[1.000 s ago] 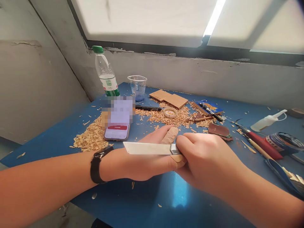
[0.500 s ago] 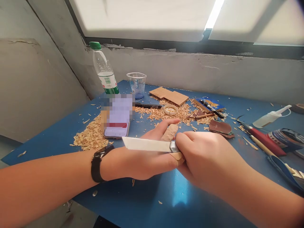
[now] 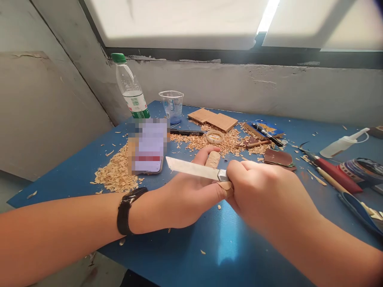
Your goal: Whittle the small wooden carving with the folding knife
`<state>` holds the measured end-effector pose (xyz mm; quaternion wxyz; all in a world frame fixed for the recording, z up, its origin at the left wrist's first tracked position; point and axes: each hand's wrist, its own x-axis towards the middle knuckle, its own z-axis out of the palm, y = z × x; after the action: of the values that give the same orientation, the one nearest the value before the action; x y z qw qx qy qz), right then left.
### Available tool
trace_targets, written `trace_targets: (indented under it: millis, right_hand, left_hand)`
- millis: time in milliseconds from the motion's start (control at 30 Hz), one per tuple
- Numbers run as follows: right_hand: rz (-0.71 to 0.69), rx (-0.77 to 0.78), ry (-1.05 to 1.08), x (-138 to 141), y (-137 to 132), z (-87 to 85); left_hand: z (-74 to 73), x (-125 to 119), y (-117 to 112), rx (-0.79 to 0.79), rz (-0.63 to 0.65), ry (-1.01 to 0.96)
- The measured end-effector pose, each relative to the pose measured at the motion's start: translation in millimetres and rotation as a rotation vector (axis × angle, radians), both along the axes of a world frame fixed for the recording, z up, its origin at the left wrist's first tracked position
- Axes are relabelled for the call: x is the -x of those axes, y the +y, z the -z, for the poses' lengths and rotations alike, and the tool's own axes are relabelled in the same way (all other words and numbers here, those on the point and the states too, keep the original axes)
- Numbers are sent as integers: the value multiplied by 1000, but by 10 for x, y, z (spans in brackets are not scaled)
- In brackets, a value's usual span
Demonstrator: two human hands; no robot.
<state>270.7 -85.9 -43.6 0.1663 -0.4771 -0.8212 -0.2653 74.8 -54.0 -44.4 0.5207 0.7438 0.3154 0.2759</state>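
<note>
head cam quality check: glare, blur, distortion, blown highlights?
Head view: window blown out to white; a bright glare patch on the blue table just below the hands; phone screen pixelated; wide-angle bend at the edges, forearms stretched; knife blade, left hand and right hand sharp, no motion blur.

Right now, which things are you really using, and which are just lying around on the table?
In use:
left hand holding the wood piece
right hand gripping the knife

Lying about:
phone
bottle
cup
shavings
wood blocks
sandpaper
red-handled tool
squeeze bottle
</note>
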Motion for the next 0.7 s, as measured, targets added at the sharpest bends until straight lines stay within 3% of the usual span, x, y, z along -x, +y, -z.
trace_targets:
  millis: [367, 567, 700]
  right_hand:
    - [79, 73, 49, -3, -53, 42]
    - [-176, 73, 23, 9, 1, -106]
    - [-217, 113, 4, 18, 18, -147]
  left_hand:
    - [64, -76, -25, 130, -96, -108]
    - [-11, 88, 47, -10, 110, 74]
    - [36, 132, 44, 39, 33, 75]
